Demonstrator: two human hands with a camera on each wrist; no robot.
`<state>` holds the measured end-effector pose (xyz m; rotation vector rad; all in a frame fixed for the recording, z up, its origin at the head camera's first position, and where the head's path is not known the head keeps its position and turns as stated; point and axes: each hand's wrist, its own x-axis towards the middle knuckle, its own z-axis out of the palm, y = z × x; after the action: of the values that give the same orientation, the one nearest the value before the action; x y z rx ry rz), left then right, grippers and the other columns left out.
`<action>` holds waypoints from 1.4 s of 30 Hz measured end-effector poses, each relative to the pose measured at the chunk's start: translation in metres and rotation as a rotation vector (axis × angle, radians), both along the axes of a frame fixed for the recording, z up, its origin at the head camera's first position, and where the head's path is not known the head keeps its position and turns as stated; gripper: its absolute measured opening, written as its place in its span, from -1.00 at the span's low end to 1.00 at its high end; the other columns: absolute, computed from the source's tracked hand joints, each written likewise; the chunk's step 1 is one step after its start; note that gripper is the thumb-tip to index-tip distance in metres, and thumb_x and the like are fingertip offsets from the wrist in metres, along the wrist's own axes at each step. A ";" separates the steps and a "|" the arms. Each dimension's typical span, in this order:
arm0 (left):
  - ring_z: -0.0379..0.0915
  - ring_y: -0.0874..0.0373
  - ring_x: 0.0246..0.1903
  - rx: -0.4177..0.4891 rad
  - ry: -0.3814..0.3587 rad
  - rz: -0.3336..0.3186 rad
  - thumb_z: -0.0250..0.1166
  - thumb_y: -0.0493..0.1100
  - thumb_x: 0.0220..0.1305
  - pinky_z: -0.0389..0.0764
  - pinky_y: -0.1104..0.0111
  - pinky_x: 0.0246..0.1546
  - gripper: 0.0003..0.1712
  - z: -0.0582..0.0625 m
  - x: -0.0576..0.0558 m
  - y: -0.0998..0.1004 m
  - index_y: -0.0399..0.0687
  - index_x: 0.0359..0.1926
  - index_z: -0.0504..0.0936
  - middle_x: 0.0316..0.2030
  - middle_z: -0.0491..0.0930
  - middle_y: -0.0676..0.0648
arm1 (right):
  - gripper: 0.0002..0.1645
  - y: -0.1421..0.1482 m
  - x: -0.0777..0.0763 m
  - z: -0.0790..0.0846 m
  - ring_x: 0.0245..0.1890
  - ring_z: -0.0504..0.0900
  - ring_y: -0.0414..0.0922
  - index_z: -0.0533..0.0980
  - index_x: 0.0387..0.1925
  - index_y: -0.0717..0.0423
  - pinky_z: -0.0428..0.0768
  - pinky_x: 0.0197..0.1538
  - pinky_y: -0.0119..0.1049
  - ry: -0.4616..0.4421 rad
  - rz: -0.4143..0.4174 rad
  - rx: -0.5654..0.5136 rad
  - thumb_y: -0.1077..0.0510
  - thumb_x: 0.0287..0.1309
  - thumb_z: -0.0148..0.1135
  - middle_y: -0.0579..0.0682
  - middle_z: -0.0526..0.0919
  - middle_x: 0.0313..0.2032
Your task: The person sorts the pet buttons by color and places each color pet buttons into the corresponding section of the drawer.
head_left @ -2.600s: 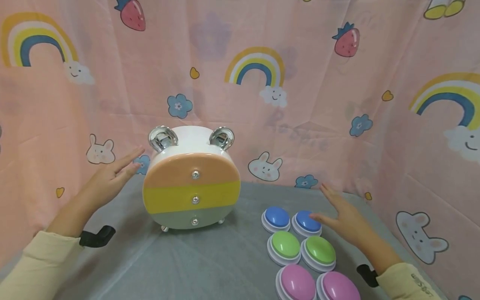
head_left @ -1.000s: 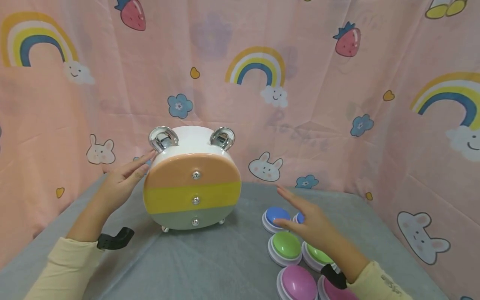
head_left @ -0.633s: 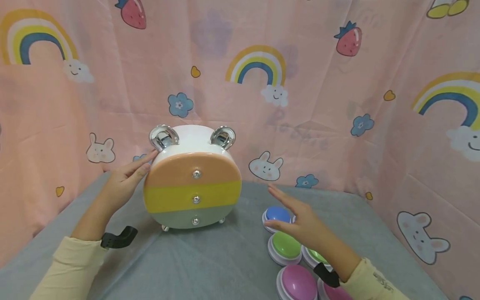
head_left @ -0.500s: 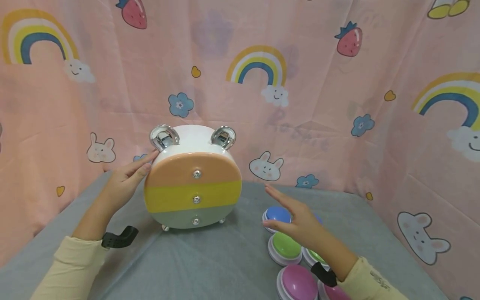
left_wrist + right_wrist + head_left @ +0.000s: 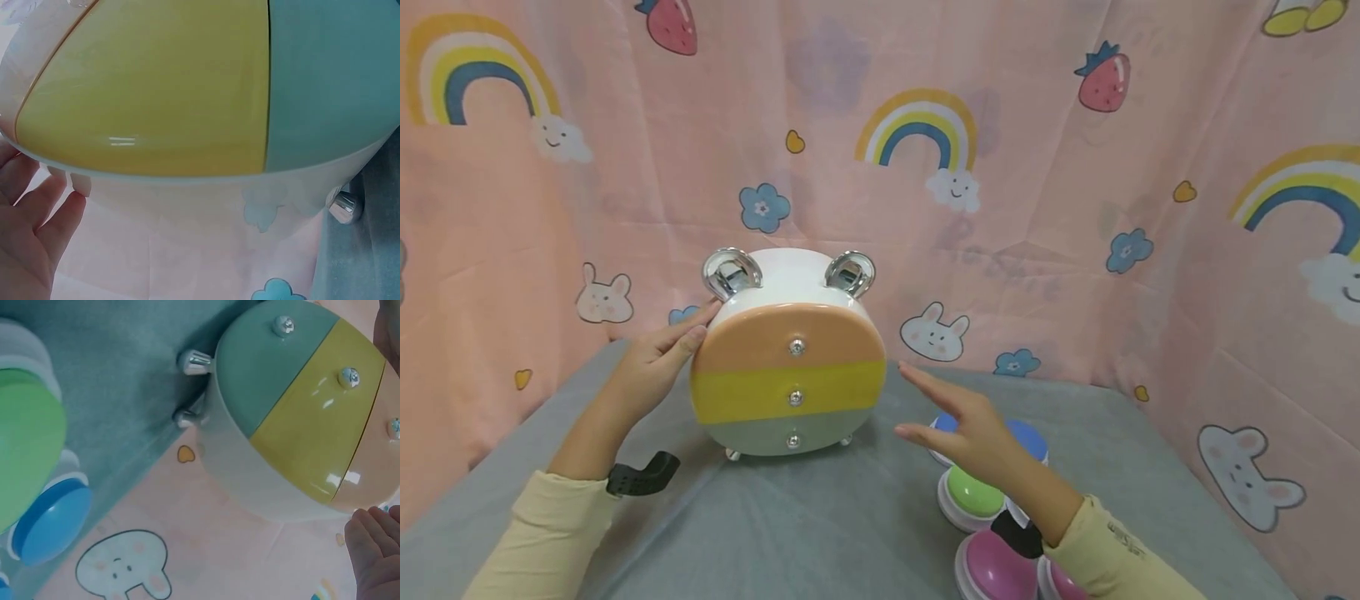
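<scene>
A small rounded drawer box stands on the table, with orange, yellow and grey-green drawer fronts, silver knobs, chrome ears and little feet. My left hand rests its extended fingers against the box's upper left side; the left wrist view shows those fingertips touching the white wall. To the right of the box, my right hand hovers with fingers straight and thumb apart, holding nothing. In the right wrist view this hand appears close to the box's orange end.
Right of the box, round push buttons in white bases stand in pairs: blue, green and pink. My right hand and forearm partly cover them. A grey cloth covers the table; a pink printed curtain hangs behind.
My left hand has come rightward onto the box's side. My right hand has moved left from above the buttons toward the box. The box stays in place.
</scene>
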<state>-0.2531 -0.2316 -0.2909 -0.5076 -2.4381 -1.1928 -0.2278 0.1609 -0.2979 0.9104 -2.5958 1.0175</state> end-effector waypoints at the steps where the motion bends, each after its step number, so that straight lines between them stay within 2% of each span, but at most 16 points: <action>1: 0.11 -0.17 0.48 0.002 -0.005 -0.001 -0.05 0.04 0.57 0.27 -0.19 0.37 -0.48 0.000 0.000 0.000 0.17 0.47 0.31 0.45 0.27 -0.02 | -0.15 -0.002 -0.001 0.000 0.37 0.45 0.09 0.31 0.46 -0.07 0.53 0.28 0.10 0.002 0.007 -0.011 -0.04 0.17 0.41 -0.04 0.39 0.42; 8: 0.07 -0.17 0.49 0.007 -0.036 0.005 -0.07 0.08 0.57 0.24 -0.22 0.38 -0.46 0.001 0.001 -0.001 0.19 0.48 0.29 0.47 0.24 -0.01 | -0.31 -0.019 -0.006 0.004 0.32 0.52 -0.02 0.46 0.34 0.01 0.54 0.29 -0.09 -0.070 0.079 -0.155 0.09 0.16 0.41 -0.04 0.55 0.29; 17: 0.07 -0.18 0.49 0.012 -0.040 0.009 -0.06 0.08 0.57 0.23 -0.24 0.38 -0.46 0.001 0.002 -0.001 0.17 0.48 0.30 0.46 0.25 -0.03 | -0.41 -0.042 -0.011 0.007 0.25 0.59 -0.03 0.55 0.25 0.04 0.64 0.16 -0.29 -0.320 0.070 -0.313 0.03 0.19 0.40 -0.01 0.63 0.21; 22: 0.06 -0.19 0.50 0.006 -0.040 0.007 -0.06 0.07 0.57 0.22 -0.25 0.38 -0.46 0.000 0.002 -0.002 0.17 0.48 0.29 0.47 0.24 -0.02 | -0.48 -0.051 -0.015 0.009 0.17 0.66 0.00 0.58 0.20 0.10 0.67 0.15 -0.24 -0.367 0.072 -0.353 0.04 0.23 0.36 0.06 0.67 0.16; 30: 0.06 -0.15 0.50 0.014 -0.041 0.001 -0.06 0.08 0.57 0.22 -0.22 0.40 -0.46 0.000 0.001 -0.002 0.19 0.48 0.29 0.47 0.24 -0.01 | -0.59 -0.067 -0.019 0.013 0.07 0.71 -0.12 0.66 0.08 0.02 0.66 0.17 -0.20 -0.450 0.043 -0.367 -0.03 0.24 0.34 -0.02 0.75 0.02; 37: 0.06 -0.16 0.50 0.011 -0.042 0.000 -0.06 0.07 0.58 0.22 -0.21 0.40 -0.46 0.000 0.001 -0.002 0.18 0.48 0.29 0.47 0.23 0.00 | -0.55 -0.080 -0.026 0.016 0.03 0.74 -0.02 0.60 0.09 0.30 0.67 0.15 -0.12 -0.597 0.146 -0.515 0.05 0.33 0.24 0.21 0.74 -0.02; 42: 0.04 -0.12 0.51 0.017 -0.051 -0.011 -0.07 0.09 0.57 0.20 -0.18 0.42 -0.46 0.001 0.000 0.000 0.17 0.48 0.29 0.48 0.22 0.01 | -0.53 -0.084 -0.027 0.018 0.03 0.74 0.01 0.56 0.11 0.37 0.65 0.16 -0.06 -0.656 0.176 -0.560 0.08 0.36 0.21 0.25 0.73 -0.01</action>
<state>-0.2533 -0.2319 -0.2900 -0.4922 -2.4683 -1.2441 -0.2550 0.0766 -0.2796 0.7441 -2.4363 2.2582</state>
